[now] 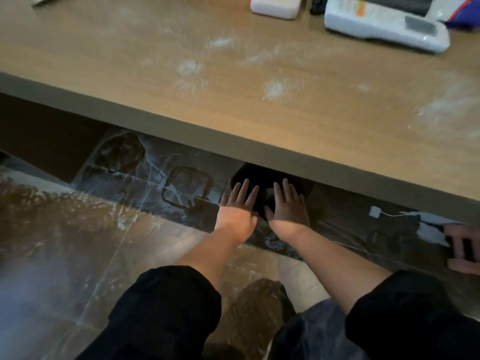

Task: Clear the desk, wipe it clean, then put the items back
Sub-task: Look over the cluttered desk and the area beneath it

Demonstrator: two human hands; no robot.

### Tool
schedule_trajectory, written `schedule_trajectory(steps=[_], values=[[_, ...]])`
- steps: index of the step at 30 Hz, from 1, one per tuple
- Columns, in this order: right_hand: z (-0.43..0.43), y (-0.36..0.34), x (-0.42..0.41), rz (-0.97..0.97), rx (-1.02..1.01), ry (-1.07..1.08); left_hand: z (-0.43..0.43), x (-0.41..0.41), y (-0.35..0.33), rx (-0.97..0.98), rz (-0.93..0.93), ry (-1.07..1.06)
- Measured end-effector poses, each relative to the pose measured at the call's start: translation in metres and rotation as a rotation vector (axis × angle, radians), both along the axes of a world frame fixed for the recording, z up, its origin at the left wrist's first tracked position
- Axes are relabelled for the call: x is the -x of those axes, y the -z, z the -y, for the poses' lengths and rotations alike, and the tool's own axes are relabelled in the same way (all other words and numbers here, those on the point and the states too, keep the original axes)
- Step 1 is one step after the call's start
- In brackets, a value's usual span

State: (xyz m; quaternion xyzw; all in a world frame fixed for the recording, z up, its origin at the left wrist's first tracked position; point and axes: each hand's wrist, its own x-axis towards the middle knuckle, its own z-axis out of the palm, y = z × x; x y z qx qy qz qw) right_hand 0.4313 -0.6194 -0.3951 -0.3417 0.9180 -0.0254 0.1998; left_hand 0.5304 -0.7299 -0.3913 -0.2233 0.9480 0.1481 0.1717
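Wooden desk point(233, 105) top shows many white smears point(189, 68), so I judge that the wiping is not yet done and the clearing step is the one in hand. At the far edge a white box point(275, 6) and a white device point(384, 29) are lying on it.

The person bends low. Both arms reach down to a dark round thing point(262, 178) that stands on the floor point(78, 242), half hidden under the front edge of the desk (its exact kind I cannot tell, the shadow is too deep). The left hand point(240, 206) and the right hand point(287, 203) lie side by side on it, fingers straight and a little spread, not curled around anything. Whether they press on it or only touch it is not clear.

If this thing belongs to the cleared items, it seems well placed there. The next move, in my opinion, calls for lifting the hands away without bumping the desk edge above, then rising to take the things at the far edge.
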Motion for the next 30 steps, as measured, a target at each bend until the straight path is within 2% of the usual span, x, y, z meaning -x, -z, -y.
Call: schedule_trajectory(steps=[5, 14, 21, 30], values=[[-0.015, -0.073, -0.033, 0.045, -0.053, -0.07, -0.011, -0.041, -0.068, 0.004, 0.02, -0.009], [-0.031, -0.223, -0.096, 0.101, -0.013, -0.164, -0.006, -0.116, -0.218, 0.06, 0.051, 0.022], [-0.015, -0.305, -0.129, 0.036, -0.015, -0.232, 0.019, -0.144, -0.308, 0.105, -0.023, 0.024], [0.02, -0.377, -0.136, -0.085, 0.117, -0.148, 0.044, -0.159, -0.377, 0.183, -0.19, 0.018]])
